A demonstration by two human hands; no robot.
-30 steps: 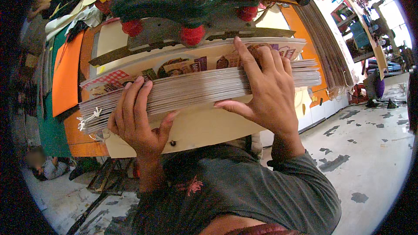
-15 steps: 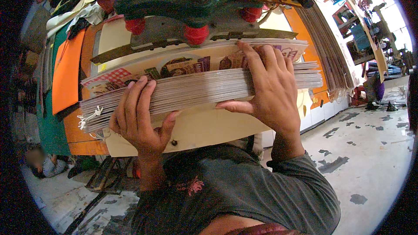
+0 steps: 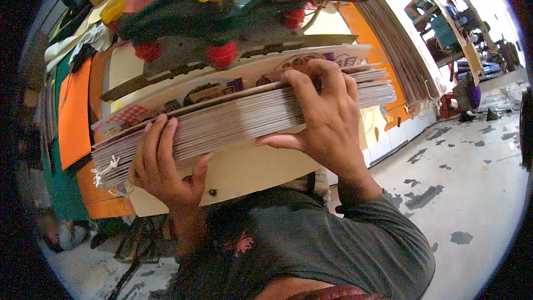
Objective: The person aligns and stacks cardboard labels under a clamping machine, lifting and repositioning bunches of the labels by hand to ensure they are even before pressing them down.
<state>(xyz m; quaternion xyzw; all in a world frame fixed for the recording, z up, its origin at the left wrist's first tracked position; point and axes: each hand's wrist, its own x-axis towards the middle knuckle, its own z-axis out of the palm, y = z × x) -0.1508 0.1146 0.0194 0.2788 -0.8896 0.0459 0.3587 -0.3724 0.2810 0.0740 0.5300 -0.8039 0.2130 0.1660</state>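
Printed card stack lying on cream bench top, long axis running left-low to right-high across head view. Left hand gripping near-left edge, fingers spread up side. Right hand clamping right part, fingers curling over top (thumb beneath). Both hands touching stack, right sitting farther along. Green machine looming just behind.
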